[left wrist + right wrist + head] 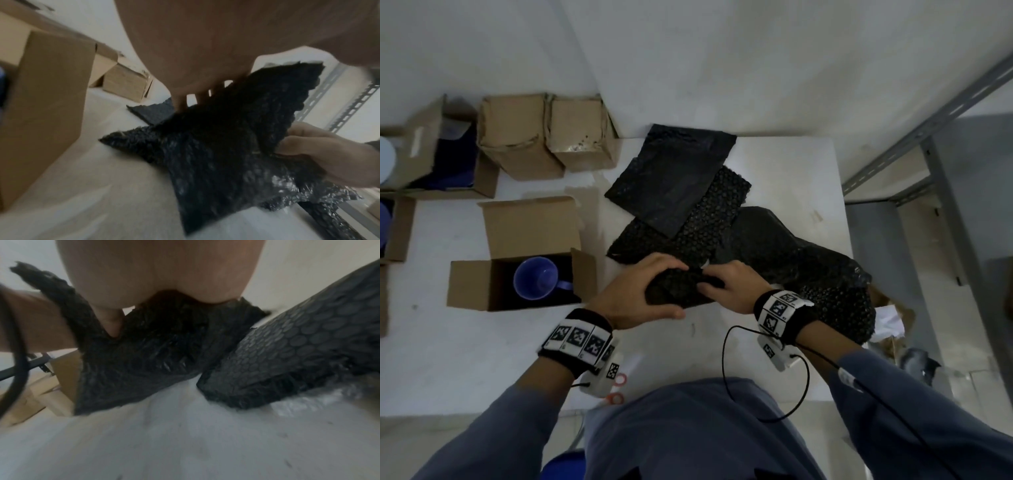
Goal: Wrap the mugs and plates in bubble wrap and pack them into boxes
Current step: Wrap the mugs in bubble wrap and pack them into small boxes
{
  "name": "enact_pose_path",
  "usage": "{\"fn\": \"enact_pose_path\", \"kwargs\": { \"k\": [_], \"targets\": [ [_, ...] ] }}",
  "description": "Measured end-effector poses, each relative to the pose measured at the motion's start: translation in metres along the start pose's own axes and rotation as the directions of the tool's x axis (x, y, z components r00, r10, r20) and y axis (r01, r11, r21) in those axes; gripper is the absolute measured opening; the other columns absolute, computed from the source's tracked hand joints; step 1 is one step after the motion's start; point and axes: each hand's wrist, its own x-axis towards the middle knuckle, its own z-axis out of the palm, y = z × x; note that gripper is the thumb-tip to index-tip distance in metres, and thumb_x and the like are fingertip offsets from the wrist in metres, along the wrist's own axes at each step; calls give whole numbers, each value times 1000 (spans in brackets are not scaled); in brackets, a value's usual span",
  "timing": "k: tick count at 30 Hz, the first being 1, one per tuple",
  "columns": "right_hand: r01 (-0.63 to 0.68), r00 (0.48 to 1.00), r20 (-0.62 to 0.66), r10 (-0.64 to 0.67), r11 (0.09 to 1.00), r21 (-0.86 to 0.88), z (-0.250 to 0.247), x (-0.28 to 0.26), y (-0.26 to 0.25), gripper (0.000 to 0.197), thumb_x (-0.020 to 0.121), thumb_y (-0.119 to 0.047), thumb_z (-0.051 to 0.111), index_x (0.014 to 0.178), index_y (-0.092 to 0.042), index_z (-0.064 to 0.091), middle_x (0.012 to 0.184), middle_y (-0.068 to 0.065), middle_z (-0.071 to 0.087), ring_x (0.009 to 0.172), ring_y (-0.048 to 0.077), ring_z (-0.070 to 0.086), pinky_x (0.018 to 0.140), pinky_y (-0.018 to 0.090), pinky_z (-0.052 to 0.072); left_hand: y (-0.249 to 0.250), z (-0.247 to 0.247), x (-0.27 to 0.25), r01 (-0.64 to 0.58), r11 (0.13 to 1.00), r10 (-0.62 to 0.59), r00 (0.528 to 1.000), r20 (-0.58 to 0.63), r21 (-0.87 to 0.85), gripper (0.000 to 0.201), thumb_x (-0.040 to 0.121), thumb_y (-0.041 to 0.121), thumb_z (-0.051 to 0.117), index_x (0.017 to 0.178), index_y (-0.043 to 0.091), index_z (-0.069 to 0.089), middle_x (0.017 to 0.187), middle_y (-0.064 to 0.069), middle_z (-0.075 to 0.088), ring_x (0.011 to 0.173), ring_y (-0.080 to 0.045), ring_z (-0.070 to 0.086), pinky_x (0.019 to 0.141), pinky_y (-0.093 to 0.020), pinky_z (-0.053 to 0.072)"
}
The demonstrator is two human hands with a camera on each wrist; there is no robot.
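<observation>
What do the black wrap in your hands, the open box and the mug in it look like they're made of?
Black wrap: looks like thin plastic bubble wrap, glossy; round air cells and glints show in the wrist views. Both the left hand and right hand grip it. Open box: brown corrugated cardboard, matte, with folded flaps. Blue mug: probably glazed ceramic, smooth with a slight sheen; plastic can't be ruled out.

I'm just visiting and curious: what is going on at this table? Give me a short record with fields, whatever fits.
Activity: a person folding black bubble wrap around something; what is inside is hidden
Left hand: curled over the wrapped bundle
Right hand: fingers pinching the wrap's edge
Open box: left of the hands, a blue mug in it, unwrapped
Closed boxes: two, at the table's far left
Spare wrap sheets: black, piled behind the hands
Table: white
</observation>
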Motion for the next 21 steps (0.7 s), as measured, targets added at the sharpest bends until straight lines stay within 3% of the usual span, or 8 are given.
{"fn": "enact_pose_path", "kwargs": {
  "k": [2,5,7,8,12,14,18,21],
  "targets": [
    [5,999,-47,-5,1000,-11,-4,3,-4,40,90,-58,46,83,-22,62,67,-3,61,63,15,57,62,37,49,-1,-4,-6,66,997,-67,997,40,35,76,68,57,80,134,36,48,131,16,52,121,2,49,100,-18,40],
    [-12,996,-92,11,1000,-13,-13,3,-15,54,82,-77,48,76,-24,58,63,-6,58,62,10,56,63,35,48,-7,-7,-15,128,988,-138,983,-118,-92,31,84,24,76,110,30,62,106,11,67,100,-1,61,85,-23,47],
    [-14,997,-76,15,1000,21,-18,1,-25,56,72,-83,56,82,-28,60,69,-9,62,66,6,58,66,31,48,-6,-10,-19,173,939,-253,933,-256,-297,8,91,13,67,97,18,68,95,4,70,91,-6,64,82,-26,46],
    [-7,997,-74,10,999,43,-18,0,-29,55,69,-81,61,87,-29,61,74,-11,64,71,4,60,69,29,49,-7,-12,-22,195,897,-329,893,-306,-397,7,94,12,63,95,15,69,95,2,71,92,-9,65,85,-30,47],
    [-3,991,-133,23,989,150,-10,4,-39,28,77,-49,77,89,-27,63,82,-11,65,79,6,62,74,35,52,-18,-27,-42,256,737,-569,734,-371,-625,15,95,29,61,94,21,74,98,-1,74,100,-19,67,95,-42,50],
    [-40,987,-135,82,957,288,-5,7,-43,20,79,-34,81,87,-26,65,85,-12,66,84,4,63,77,30,51,-25,-39,-57,253,702,-632,653,-417,-666,25,93,39,61,95,18,75,96,-3,75,98,-23,68,94,-45,51],
    [-102,955,-160,248,785,611,14,16,-71,6,85,-16,77,86,-16,71,86,0,72,84,15,68,82,38,55,-47,-59,-96,268,731,-657,526,-540,-627,36,96,39,58,82,10,72,88,-11,71,91,-28,66,74,-33,48],
    [-178,908,-134,396,656,733,35,34,-95,8,94,-10,64,88,-15,67,92,12,70,88,27,67,85,48,53,-59,-64,-128,317,747,-654,507,-562,-584,42,97,29,60,74,-6,62,75,-21,61,68,-19,59,58,-22,39]
  ]
}}
